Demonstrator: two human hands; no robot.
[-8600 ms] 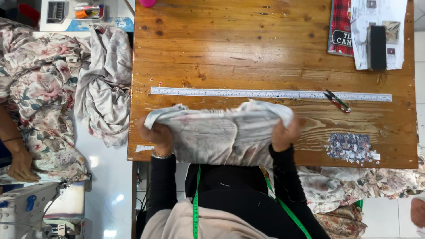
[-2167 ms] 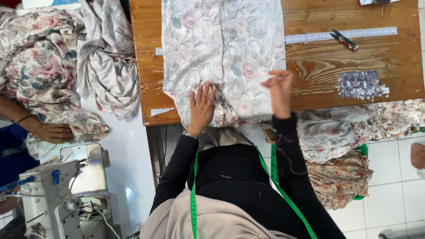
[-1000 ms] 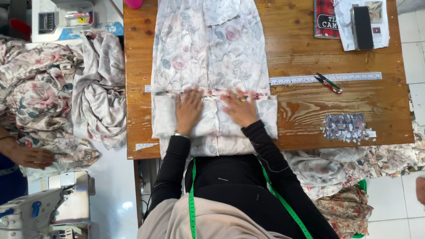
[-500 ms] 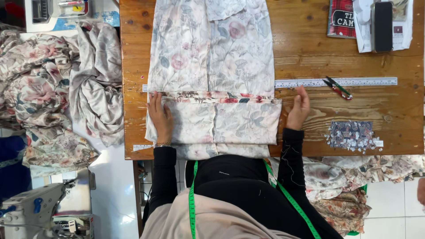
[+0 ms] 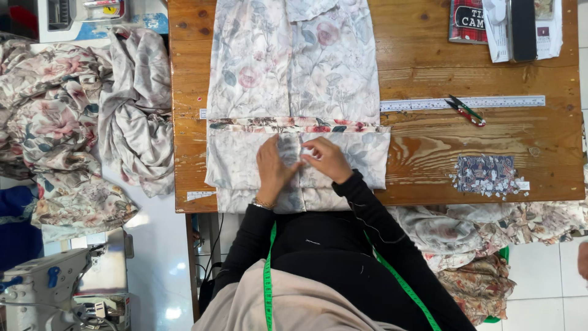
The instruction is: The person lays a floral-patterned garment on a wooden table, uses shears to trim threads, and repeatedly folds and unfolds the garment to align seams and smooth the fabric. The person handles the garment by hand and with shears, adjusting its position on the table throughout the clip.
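A person in black sleeves, a green tape measure (image 5: pixel 267 288) draped over the shoulders, leans over a wooden worktop (image 5: pixel 429 147) with both hands at the middle of a pale floral fabric piece (image 5: pixel 294 67). The left hand (image 5: pixel 272 168) lies flat, fingers spread narrowly, pressing the folded near band of the cloth. The right hand (image 5: pixel 327 160), just beside it and touching it at the fingertips, has its fingers curled in a pinch on the fabric at the centre seam. The cloth lies lengthwise along the worktop, its near end turned back to show a brighter strip of print, its near edge hanging slightly over the worktop's rim.

Beyond the fold, a long metal ruler (image 5: pixel 462 103) runs across the worktop, partly under the cloth, with small red-handled snips (image 5: pixel 465 111) resting on it. A patch of dark patterned scraps (image 5: pixel 487 175) lies well to the right. Heaps of floral fabric (image 5: pixel 67 122) are piled to the left, off the worktop.
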